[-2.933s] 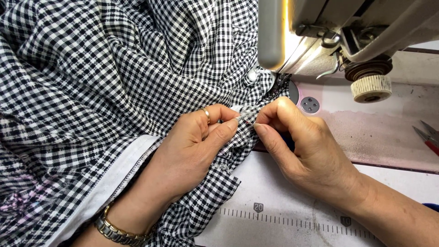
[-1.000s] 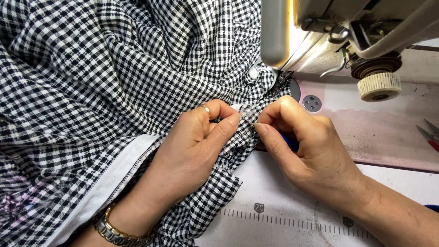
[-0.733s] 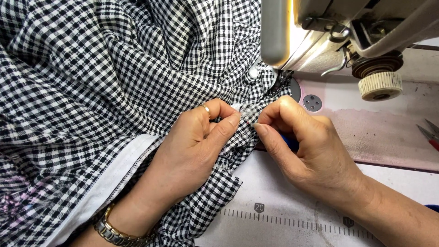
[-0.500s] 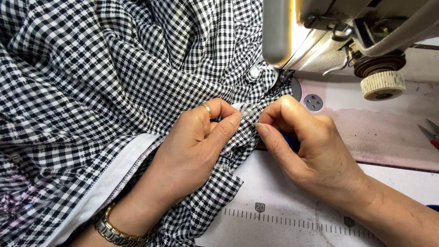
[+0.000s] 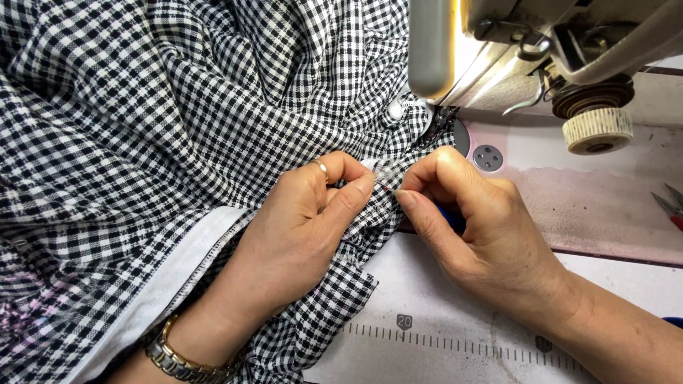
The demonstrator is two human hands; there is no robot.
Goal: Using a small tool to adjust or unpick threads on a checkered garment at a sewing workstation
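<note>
Nearest, a gold-coloured wristwatch [image 5: 178, 359] is sitting on the left wrist at the bottom edge of the head view. Beside it a white band [image 5: 171, 274] with a stitched edge is running diagonally under the forearm. A printed ruler scale [image 5: 455, 341] is showing on the pale surface [image 5: 427, 299] below both hands.

Left hand [image 5: 299, 235] is lying on the black-and-white checked fabric [image 5: 178, 121], its fingers [image 5: 352, 195] curled and pressed together, pinching a small fold of the cloth; a ring [image 5: 321, 167] is showing on one finger. Right hand [image 5: 477, 227] is facing it from the other side, thumb and forefinger closed together on the same fold just beside the left fingertips. A thin reddish sliver [image 5: 386, 188] is showing between the two sets of fingertips; cannot tell what it is. Something blue [image 5: 449, 217] is tucked under the right palm, mostly hidden.

Checked fabric is bunching in heavy folds across the left and upper part of the view, its edge reaching under the sewing machine head [image 5: 512, 43]. A white button [image 5: 395, 110] is sitting on the cloth near the presser foot [image 5: 435, 121]. Farther right, a ridged cream dial [image 5: 596, 129] is hanging from the machine, and scissor tips [image 5: 669, 206] are lying at the right edge.
</note>
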